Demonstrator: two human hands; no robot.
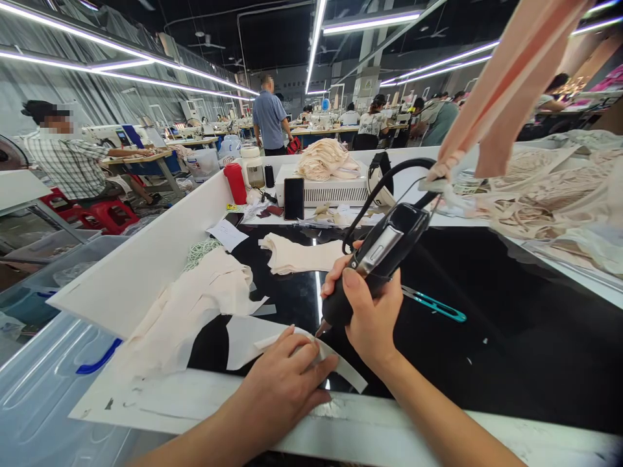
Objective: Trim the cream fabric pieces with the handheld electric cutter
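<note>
My right hand point(372, 311) is wrapped round a black corded hand tool point(384, 250) with a silver lever on its side. The tool tilts down to the left, and its narrow metal tip point(322, 329) meets a pale curved fabric piece point(348, 370). On that fabric my left hand point(294, 366) is closed, fingers bent and pressing it to the glossy black work surface point(491, 311), just left of the tip. A stack of cream fabric pieces point(304, 254) lies beyond my hands. To the left is a larger pile of cream pieces point(195, 298).
Turquoise-handled tweezers point(438, 305) lie right of my right hand. Pink fabric strips point(506, 97) hang down to the tool's cord point(382, 188). A phone point(294, 198), a red cup point(235, 183) and a white box point(335, 191) stand behind. People sit at sewing tables farther off.
</note>
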